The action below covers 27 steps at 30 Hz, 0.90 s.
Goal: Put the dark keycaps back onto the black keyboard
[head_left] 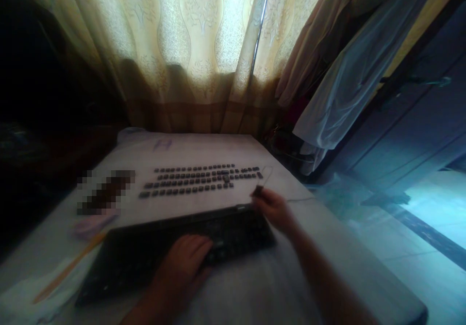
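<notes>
A black keyboard frame [145, 252] lies on a white cloth-covered table [204, 150]. My left hand [184, 262] rests flat on its near middle, fingers stretched over it. My right hand [274, 208] is at the keyboard's far right corner, fingers pinched on a small dark piece, likely a keycap [257, 191]. Beyond the keyboard, several rows of loose dark keycaps [200, 179] are laid out on the cloth.
A yellow stick-like tool [69, 267] and a pinkish object [92, 225] lie left of the keyboard, with a blurred-out patch [105, 191] behind them. A thin wire loop [267, 172] sits by the keycaps. Curtains [189, 48] hang behind; the floor drops off to the right.
</notes>
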Available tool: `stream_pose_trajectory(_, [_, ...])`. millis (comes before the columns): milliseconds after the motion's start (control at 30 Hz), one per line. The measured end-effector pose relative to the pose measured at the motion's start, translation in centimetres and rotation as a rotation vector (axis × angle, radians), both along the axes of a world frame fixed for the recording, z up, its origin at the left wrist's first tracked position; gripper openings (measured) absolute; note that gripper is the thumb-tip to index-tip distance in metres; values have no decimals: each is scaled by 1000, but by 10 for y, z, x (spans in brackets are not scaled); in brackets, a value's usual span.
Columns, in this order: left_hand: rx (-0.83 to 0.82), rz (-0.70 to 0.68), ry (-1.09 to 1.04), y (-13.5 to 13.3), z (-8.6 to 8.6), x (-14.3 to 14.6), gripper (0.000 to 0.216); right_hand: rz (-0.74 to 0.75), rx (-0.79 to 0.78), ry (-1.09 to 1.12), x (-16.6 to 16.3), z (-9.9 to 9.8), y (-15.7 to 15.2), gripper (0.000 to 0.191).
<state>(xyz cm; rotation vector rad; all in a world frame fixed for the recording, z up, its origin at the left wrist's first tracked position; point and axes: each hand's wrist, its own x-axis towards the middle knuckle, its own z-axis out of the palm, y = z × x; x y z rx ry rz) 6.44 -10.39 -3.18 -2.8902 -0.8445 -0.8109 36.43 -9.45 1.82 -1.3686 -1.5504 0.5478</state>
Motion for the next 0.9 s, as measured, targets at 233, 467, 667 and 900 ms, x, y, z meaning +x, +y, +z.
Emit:
stream_pose_trajectory(233, [33,13,14,3,-5,-2,39,57,-313,336,21,-24,-7,29])
stream_pose_trajectory(467, [35,-10,36,6,-1,-3,38,168,-349,290,34,-23,-14,20])
stream_pose_trajectory(667, [33,-17,29,8,-2,-2,37,247,-312,177,29,-20,-16,9])
stream_pose_trajectory(900, [42,-17,41,7,1,-2,37,217,-245,-151,17,-9,-20,7])
